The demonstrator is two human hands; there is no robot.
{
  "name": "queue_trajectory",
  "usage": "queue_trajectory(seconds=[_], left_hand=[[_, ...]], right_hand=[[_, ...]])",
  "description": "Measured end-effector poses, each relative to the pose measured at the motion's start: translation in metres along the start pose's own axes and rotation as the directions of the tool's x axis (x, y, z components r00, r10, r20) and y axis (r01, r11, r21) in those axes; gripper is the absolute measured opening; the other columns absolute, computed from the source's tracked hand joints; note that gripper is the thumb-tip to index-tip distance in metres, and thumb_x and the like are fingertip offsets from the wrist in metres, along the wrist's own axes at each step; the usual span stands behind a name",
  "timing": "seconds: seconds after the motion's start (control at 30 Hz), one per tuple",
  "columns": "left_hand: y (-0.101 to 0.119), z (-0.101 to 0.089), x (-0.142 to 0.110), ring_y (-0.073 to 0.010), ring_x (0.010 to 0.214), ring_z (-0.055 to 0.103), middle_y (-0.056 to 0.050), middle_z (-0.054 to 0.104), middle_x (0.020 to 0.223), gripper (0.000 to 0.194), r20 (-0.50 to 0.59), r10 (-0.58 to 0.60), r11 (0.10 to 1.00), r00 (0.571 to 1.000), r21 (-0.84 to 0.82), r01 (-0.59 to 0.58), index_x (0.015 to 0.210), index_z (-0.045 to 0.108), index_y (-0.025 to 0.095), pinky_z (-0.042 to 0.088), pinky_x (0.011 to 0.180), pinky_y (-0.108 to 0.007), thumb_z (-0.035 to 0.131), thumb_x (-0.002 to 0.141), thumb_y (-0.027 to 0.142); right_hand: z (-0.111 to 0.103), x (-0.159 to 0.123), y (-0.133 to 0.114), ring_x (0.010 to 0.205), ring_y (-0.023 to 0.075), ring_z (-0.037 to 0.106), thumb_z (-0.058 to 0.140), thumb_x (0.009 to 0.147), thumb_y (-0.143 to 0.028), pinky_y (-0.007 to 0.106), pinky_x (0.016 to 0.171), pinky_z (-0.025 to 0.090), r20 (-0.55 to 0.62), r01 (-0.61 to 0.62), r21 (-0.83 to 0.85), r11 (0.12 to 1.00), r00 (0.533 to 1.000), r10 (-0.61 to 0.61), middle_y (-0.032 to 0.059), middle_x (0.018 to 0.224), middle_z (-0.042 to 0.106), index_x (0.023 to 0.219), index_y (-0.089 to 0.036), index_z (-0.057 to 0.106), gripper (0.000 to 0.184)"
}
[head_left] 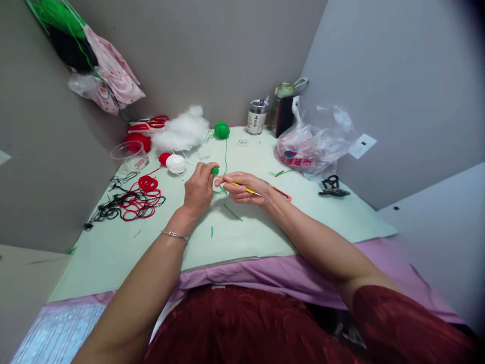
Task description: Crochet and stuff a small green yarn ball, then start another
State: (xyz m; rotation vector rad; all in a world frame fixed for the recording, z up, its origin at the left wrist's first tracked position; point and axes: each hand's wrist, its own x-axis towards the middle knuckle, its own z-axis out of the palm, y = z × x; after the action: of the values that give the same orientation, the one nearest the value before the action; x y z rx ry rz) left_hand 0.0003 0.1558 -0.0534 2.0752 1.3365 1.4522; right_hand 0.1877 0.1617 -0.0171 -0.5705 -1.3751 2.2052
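Observation:
My left hand [199,187] pinches a small green crocheted piece [215,171] between thumb and fingers over the middle of the table. Close beside it, my right hand [244,188] is closed around a crochet hook [242,187] with a yellow handle, its front end at the green piece. Green yarn [226,156] runs from a green yarn ball [222,130] at the back down to my hands. Short green yarn scraps [233,212] lie on the table just below. Part of the green piece is hidden by my left fingers.
White stuffing [182,130], a clear plastic cup [131,155], a white yarn ball [176,164] and tangled black and red yarn [140,205] lie left. A pen jar [256,119] stands behind. At right are a plastic bag [312,141] and a black claw clip [333,187]. Walls enclose the table.

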Motion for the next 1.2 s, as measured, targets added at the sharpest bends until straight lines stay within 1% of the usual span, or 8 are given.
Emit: queue_trajectory(seconds=[0.2, 0.3, 0.37, 0.5, 0.7, 0.87, 1.0, 1.2], left_hand=[[0.003, -0.001, 0.003, -0.0254, 0.111, 0.063, -0.008, 0.071, 0.112, 0.022, -0.009, -0.027, 0.993, 1.000, -0.112, 0.026, 0.112, 0.072, 0.027, 0.047, 0.103, -0.036, 0.055, 0.101, 0.035], [-0.001, -0.001, 0.005, -0.0241, 0.106, 0.066, -0.006, 0.072, 0.110, 0.021, -0.033, -0.107, 0.972, 0.994, -0.214, 0.098, 0.109, 0.070, 0.025, 0.049, 0.103, -0.037, 0.053, 0.100, 0.031], [-0.003, -0.001, 0.007, -0.0231, 0.100, 0.068, -0.005, 0.073, 0.103, 0.020, -0.032, -0.172, 0.946, 0.985, -0.285, 0.156, 0.107, 0.069, 0.025, 0.052, 0.099, -0.036, 0.053, 0.098, 0.032], [-0.004, -0.001, 0.010, -0.0216, 0.097, 0.070, -0.004, 0.071, 0.095, 0.023, 0.002, -0.256, 0.884, 0.967, -0.404, 0.235, 0.108, 0.068, 0.025, 0.054, 0.093, -0.033, 0.052, 0.098, 0.037], [0.004, 0.005, 0.006, -0.0213, 0.102, 0.067, -0.004, 0.073, 0.107, 0.020, 0.049, -0.283, 0.829, 0.958, -0.490, 0.269, 0.104, 0.071, 0.025, 0.054, 0.095, -0.034, 0.057, 0.097, 0.038], [0.007, 0.015, 0.000, -0.0230, 0.108, 0.069, -0.005, 0.073, 0.119, 0.024, 0.098, -0.295, 0.801, 0.950, -0.517, 0.302, 0.107, 0.072, 0.026, 0.058, 0.088, -0.033, 0.061, 0.096, 0.045], [0.003, 0.012, 0.003, -0.0225, 0.104, 0.070, -0.005, 0.074, 0.117, 0.029, 0.102, -0.335, 0.776, 0.937, -0.533, 0.336, 0.111, 0.070, 0.028, 0.059, 0.083, -0.034, 0.057, 0.098, 0.050], [0.001, 0.009, 0.004, -0.0215, 0.119, 0.068, -0.007, 0.074, 0.127, 0.025, 0.107, -0.374, 0.742, 0.921, -0.561, 0.367, 0.113, 0.071, 0.026, 0.055, 0.099, -0.036, 0.059, 0.097, 0.041]], right_hand=[[0.015, -0.003, 0.006, 0.036, 0.0052, 0.029, 0.067, 0.096, -0.045, 0.018, 0.037, 0.026, 0.380, -0.109, -0.186, 0.976, 0.908, 0.174, -0.0112, 0.048, 0.044, 0.110, -0.009, 0.069, 0.039], [0.011, -0.012, -0.008, 0.040, 0.0060, 0.035, 0.064, 0.096, -0.044, 0.020, 0.043, 0.032, 0.213, -0.032, -0.433, 0.901, 0.967, 0.137, -0.0097, 0.051, 0.047, 0.108, -0.011, 0.072, 0.036], [0.001, -0.019, -0.018, 0.044, 0.0077, 0.041, 0.061, 0.097, -0.038, 0.021, 0.046, 0.033, -0.020, -0.083, -0.666, 0.742, 0.995, 0.093, -0.0071, 0.055, 0.051, 0.102, -0.013, 0.074, 0.029], [-0.024, -0.023, -0.024, 0.054, 0.0116, 0.048, 0.069, 0.090, -0.028, 0.025, 0.055, 0.035, -0.305, -0.183, -0.798, 0.574, 0.944, -0.123, -0.0013, 0.057, 0.057, 0.069, -0.017, 0.068, 0.023], [-0.023, -0.005, -0.007, 0.104, 0.0209, 0.062, 0.065, 0.093, -0.032, 0.029, 0.084, 0.047, -0.408, -0.051, -0.787, 0.615, 0.791, -0.456, 0.0101, 0.110, 0.070, 0.106, -0.019, 0.068, 0.019], [0.002, 0.009, 0.007, 0.083, 0.0139, 0.063, 0.076, 0.081, -0.036, 0.026, 0.075, 0.050, -0.262, 0.185, -0.437, 0.880, 0.910, -0.322, 0.0028, 0.095, 0.071, 0.117, -0.018, 0.066, 0.042], [0.002, 0.010, 0.009, 0.063, 0.0110, 0.054, 0.077, 0.082, -0.046, 0.023, 0.062, 0.043, -0.241, 0.166, -0.407, 0.898, 0.929, -0.281, -0.0018, 0.068, 0.062, 0.091, -0.015, 0.072, 0.032], [0.004, 0.007, 0.002, 0.081, 0.0116, 0.055, 0.073, 0.088, -0.045, 0.022, 0.076, 0.048, -0.388, 0.355, -0.479, 0.803, 0.735, -0.557, 0.0017, 0.089, 0.064, 0.073, -0.019, 0.066, 0.031]])
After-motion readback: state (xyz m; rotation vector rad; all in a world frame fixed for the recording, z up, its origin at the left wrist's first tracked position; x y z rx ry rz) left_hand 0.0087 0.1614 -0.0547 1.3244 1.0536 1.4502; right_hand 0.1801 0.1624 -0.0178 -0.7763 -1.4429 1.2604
